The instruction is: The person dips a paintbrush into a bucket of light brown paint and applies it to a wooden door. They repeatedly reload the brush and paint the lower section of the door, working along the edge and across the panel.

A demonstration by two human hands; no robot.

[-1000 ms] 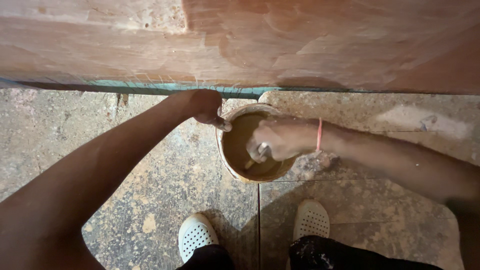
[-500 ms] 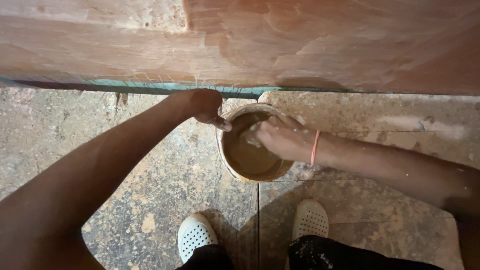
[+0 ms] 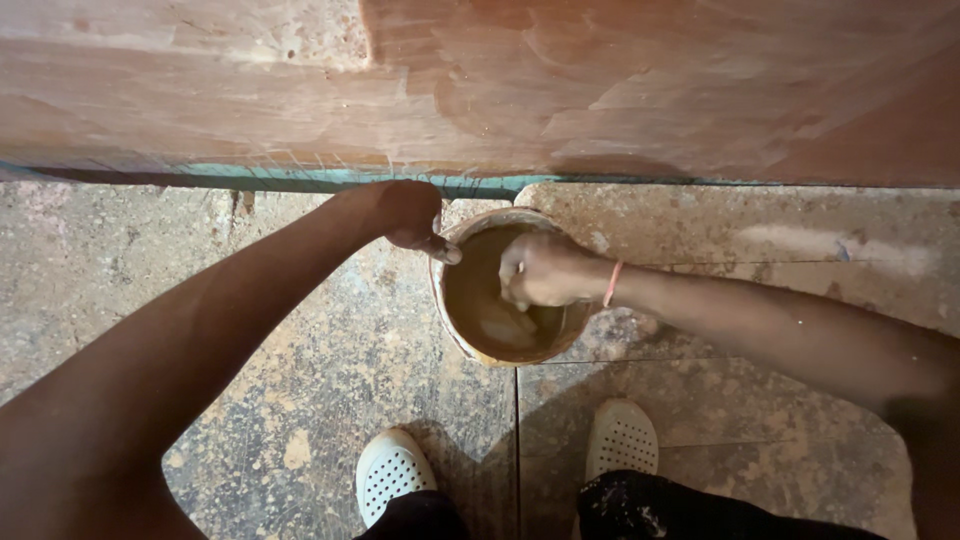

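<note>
Brown paste fills the bucket (image 3: 470,300); left hand (image 3: 410,215) grasps its rim, right hand (image 3: 540,270) clenched inside.

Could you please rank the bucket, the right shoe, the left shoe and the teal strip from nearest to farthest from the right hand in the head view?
1. Bucket: the right hand is inside it.
2. Teal strip: beyond the bucket, at the wall's foot.
3. Right shoe: below the hand.
4. Left shoe: lower left, farthest.
</note>
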